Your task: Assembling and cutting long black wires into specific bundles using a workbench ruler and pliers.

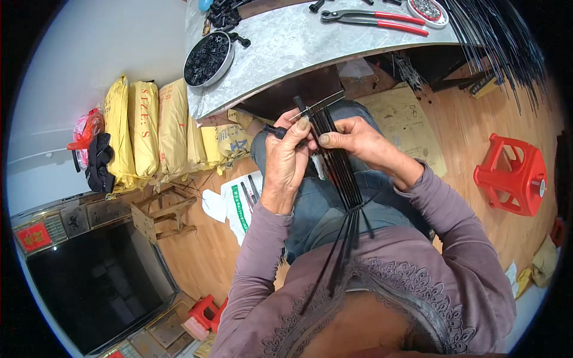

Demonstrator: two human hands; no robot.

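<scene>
Over my lap lies a folded bundle of thin black ribs [340, 173], which looks like an umbrella frame. Its loose ends fan out toward my chest. My left hand [286, 158] is closed at its far end, thumb pressed near a short black stub. A dark knobbed piece [274, 130] sticks out on the left side of that hand; how it is held is hidden. Across the tops of the ribs runs a thin metal wire [328, 101]. My right hand [358, 142] grips the ribs from the right, its thumb on top and its other fingers mostly hidden.
Ahead stands a grey marbled table [280, 51] bearing red-handled pincers [379, 19], a round tray [228, 64] of small black parts and a small dish [443, 22]. Long black rods [501, 48] overhang its right end. Yellow sacks [143, 128] line the left; a red stool [513, 174] stands right.
</scene>
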